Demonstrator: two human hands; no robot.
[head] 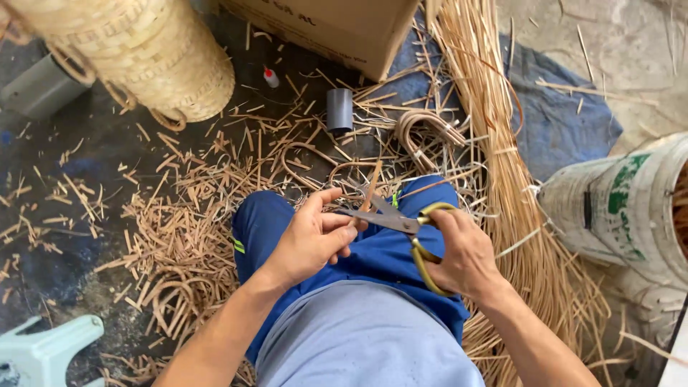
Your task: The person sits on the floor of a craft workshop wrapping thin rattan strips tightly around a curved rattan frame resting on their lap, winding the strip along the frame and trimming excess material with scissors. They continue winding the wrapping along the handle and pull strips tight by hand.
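While the right hand [466, 254] grips the yellow-handled scissors [401, 229] with fingers through the loops, the left hand [312, 240] pinches a short rattan strip [373, 188] upright between thumb and fingertips, its lower end set in the parted blades. Both hands work above the person's lap, over blue trousers [373, 254], near the middle of the floor [64, 236].

Judging by the litter, much trimming is already done: a thick scatter of cut strip offcuts [179, 236] covers the floor to the left of the knees and runs toward its upper edge. A few bent loops of rattan [423, 129] lie just beyond the knees. A good deal appears to remain as well, since a long bundle of uncut rattan strands [502, 143] stretches from the floor's top edge down past the right arm toward the bottom edge, lying partly on a blue cloth [559, 122].

A woven basket [143, 50] hangs into view at the top left corner, a cardboard box [337, 29] stands at the top edge, and a short grey tube [340, 109] and a small bottle with a red cap [270, 77] lie near it. A white sack [623, 201] leans at the right edge, and a pale green stool [43, 351] sits at the bottom left corner
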